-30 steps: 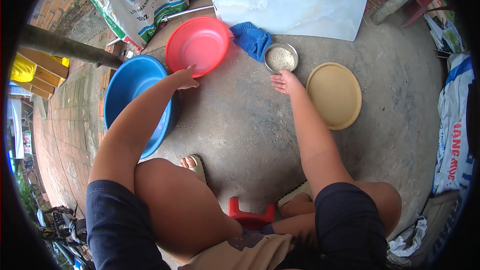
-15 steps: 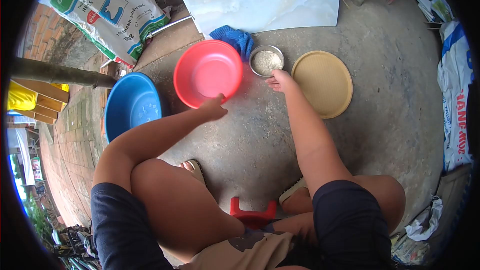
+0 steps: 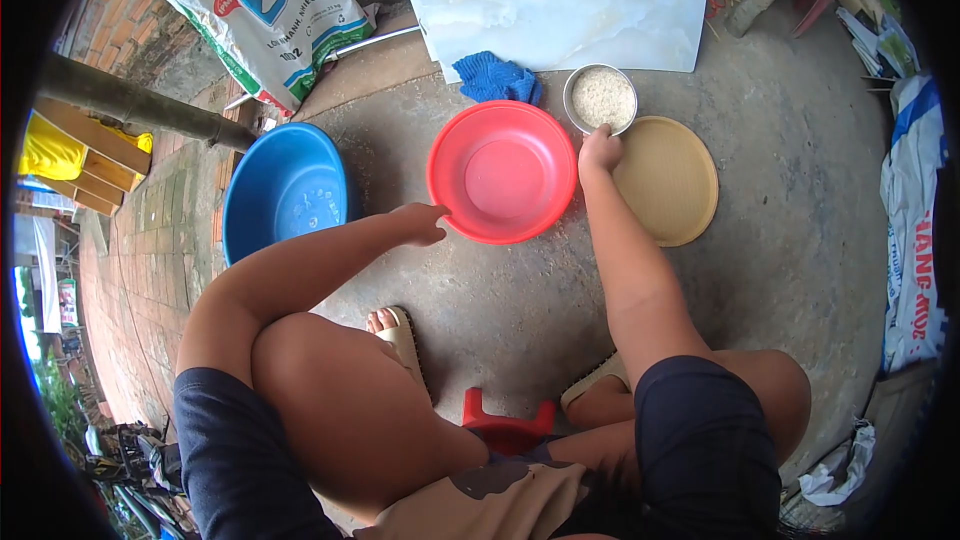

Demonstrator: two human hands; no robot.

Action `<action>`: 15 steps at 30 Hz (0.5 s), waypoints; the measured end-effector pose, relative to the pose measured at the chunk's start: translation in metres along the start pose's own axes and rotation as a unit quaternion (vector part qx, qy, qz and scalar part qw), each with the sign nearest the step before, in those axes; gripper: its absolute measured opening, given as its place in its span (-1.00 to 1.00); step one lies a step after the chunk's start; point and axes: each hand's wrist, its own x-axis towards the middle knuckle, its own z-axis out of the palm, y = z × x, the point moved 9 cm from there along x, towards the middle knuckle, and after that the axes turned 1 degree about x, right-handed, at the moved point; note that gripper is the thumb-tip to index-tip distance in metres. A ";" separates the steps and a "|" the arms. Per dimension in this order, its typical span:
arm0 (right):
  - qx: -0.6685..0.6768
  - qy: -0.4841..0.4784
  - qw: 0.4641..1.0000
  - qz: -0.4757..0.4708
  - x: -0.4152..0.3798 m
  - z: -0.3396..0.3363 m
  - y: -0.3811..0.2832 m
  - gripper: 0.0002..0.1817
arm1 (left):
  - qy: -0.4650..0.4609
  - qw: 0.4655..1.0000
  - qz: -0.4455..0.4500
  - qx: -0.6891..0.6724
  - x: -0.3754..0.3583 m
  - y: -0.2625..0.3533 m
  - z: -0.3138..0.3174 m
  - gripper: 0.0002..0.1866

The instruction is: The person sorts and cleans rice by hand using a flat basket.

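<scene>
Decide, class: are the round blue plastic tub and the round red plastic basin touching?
Apart. The head view shows bare grey concrete floor between the round blue plastic tub and the round red plastic basin.

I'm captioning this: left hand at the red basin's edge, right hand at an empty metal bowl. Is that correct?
The metal bowl isn't empty: the head view shows pale grains in it. The left hand and right hand are as you say.

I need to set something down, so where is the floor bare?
Bare concrete floor lies between the round red plastic basin and the red plastic stool, and right of the round tan tray. The round metal bowl of pale grain is crowded by basin, tray, bunched blue cloth and right hand.
</scene>
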 end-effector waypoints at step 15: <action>-0.247 -0.168 0.776 -0.556 -0.132 0.036 -0.092 -0.83 | 0.002 1.000 0.017 0.007 -0.014 0.031 0.011 -0.40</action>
